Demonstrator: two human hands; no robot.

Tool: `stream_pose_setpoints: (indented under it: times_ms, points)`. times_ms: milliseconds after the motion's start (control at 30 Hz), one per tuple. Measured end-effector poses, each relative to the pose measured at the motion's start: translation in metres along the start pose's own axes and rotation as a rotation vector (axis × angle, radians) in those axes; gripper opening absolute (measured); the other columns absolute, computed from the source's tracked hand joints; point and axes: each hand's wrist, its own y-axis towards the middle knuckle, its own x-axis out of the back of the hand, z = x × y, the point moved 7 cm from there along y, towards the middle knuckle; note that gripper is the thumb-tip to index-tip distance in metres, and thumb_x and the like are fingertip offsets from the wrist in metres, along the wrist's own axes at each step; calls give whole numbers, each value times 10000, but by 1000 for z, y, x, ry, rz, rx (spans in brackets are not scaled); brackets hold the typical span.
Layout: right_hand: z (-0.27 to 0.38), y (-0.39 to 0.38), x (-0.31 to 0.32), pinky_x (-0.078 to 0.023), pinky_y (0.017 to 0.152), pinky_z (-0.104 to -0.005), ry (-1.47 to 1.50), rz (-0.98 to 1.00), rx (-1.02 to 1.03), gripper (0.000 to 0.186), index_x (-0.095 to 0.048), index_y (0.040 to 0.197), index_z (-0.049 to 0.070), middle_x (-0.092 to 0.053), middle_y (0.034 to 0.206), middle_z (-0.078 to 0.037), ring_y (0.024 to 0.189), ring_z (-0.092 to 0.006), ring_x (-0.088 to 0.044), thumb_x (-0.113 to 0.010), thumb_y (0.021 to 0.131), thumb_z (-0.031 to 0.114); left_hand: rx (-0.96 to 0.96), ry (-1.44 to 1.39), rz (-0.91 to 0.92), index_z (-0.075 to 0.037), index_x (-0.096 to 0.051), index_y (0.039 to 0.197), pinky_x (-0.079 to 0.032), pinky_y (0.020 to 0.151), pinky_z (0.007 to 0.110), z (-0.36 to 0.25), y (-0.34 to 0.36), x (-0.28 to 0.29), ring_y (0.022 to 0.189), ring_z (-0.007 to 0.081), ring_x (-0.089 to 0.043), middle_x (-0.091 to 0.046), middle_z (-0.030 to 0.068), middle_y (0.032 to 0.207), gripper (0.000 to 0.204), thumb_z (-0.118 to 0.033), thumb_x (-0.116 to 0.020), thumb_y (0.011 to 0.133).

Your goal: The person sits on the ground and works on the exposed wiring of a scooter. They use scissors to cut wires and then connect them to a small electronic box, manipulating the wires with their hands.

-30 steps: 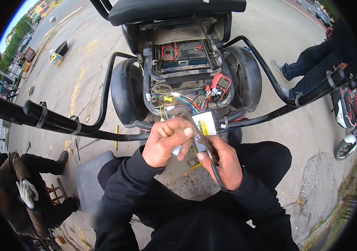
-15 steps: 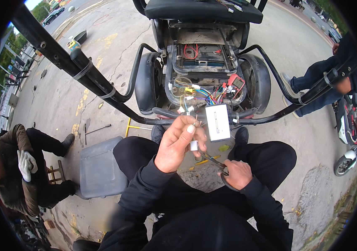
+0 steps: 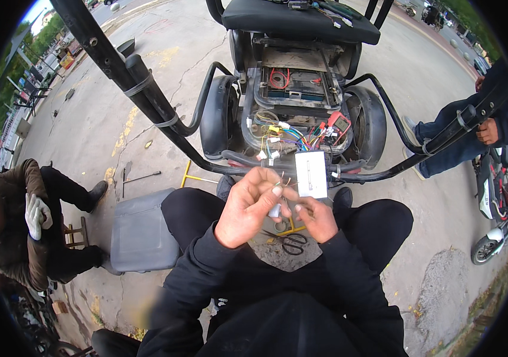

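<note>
Head view: left hand (image 3: 248, 205) pinching thin wire ends (image 3: 285, 180) just below white controller box (image 3: 311, 174), right hand (image 3: 316, 217) gripping same wires from other side, held close for fine work. Box hanging by wires in front of open scooter bay (image 3: 292, 101). One box, one scissors (image 3: 292, 243) on ground below box, two hands.

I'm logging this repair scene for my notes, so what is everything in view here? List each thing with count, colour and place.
vehicle: one, black, open rear ahead
wire bundle: one, many-coloured, in the open compartment
meter: one, red, right of the wires
white box: one, above the right hand
scissors: one, black, on the ground between the knees
grey cushion: one, ground at left
seated person: one, brown jacket, far left
standing person: one, blue trousers, right
left hand: pinching thin wires
right hand: pinching beside it
</note>
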Motion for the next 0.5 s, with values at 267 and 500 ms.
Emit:
stream_pose_setpoints:
  times_ms: [267, 500]
  points:
    - [228, -57, 44, -599, 881, -415, -677, -200, 1093, 446, -755, 1283, 53, -735, 1220, -81, 1106, -268, -721, -813, 850, 142, 79, 234, 80, 9, -561, 1258, -546, 752, 269, 24, -6, -25, 844, 119, -707, -725, 72, 1046, 105, -21, -575, 1159]
    - [203, -53, 41, -565, 757, -350, -805, -168, 1183, 350, -750, 1129, -16, -644, 952, -46, 927, -221, -662, -774, 828, 160, 102, 258, 48, 43, -601, 1217, -591, 784, 274, 40, 1, -23, 869, 109, -741, -755, 90, 1034, 159, 95, -549, 1077]
